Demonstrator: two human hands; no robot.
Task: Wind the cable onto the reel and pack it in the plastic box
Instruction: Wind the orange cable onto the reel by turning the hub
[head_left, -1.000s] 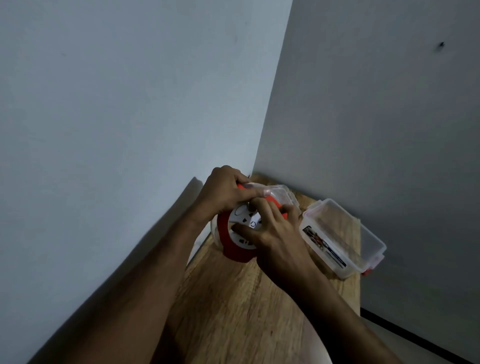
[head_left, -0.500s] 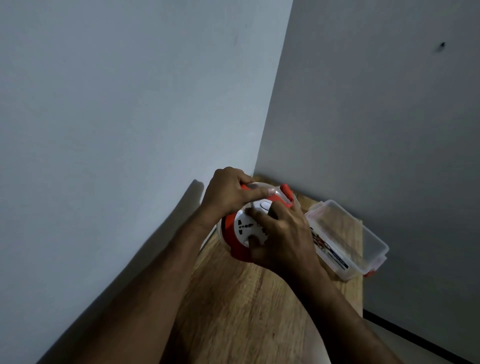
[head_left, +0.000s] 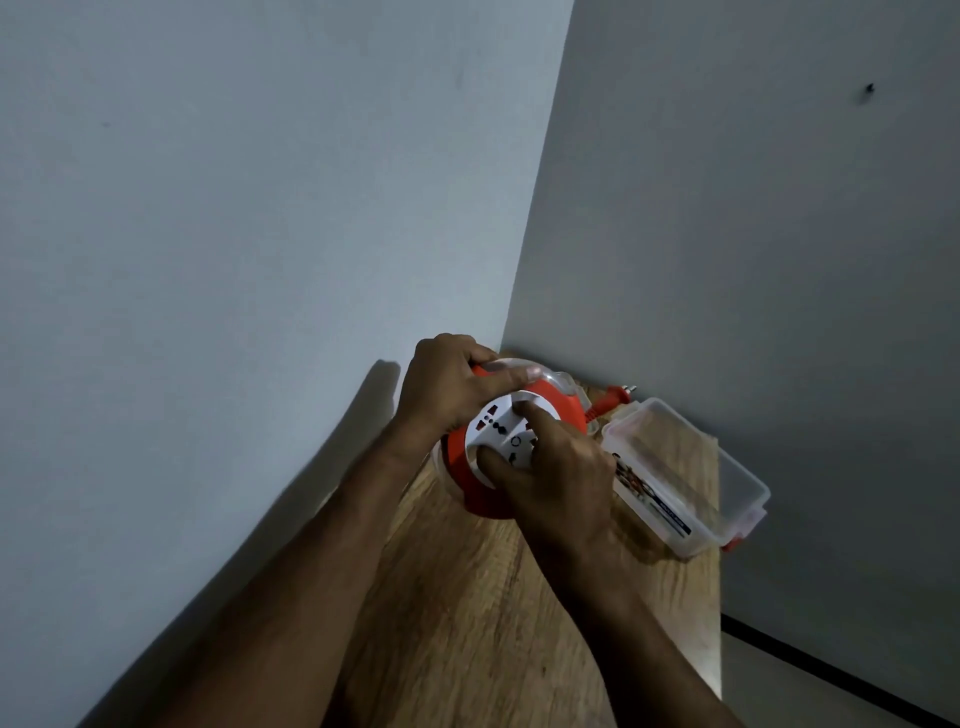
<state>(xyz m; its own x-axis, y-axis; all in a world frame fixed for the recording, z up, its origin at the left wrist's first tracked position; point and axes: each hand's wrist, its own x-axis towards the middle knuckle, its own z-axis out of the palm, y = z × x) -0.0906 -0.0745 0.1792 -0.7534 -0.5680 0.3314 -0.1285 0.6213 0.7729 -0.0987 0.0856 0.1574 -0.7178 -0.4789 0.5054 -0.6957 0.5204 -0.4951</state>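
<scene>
Two hands grip the round reel (head_left: 478, 467) (glossy red rim, white socket face) beside a clear rectangular box (head_left: 727, 493).

The reel (head_left: 480, 499) was orange-red with a round white face (head_left: 498, 431) marked by dark socket holes. Its cable (head_left: 597, 411) and plug (head_left: 621, 391) were orange-red too. The plastic box (head_left: 691, 467) was clear, with a dark printed label (head_left: 649, 499) and red clips (head_left: 731, 544). The bench (head_left: 493, 623) showed light brown wood grain.

head view: single, worn at head height | faces forward and down into a wall corner | close above left hand (head_left: 447, 387) and right hand (head_left: 563, 475)
</scene>
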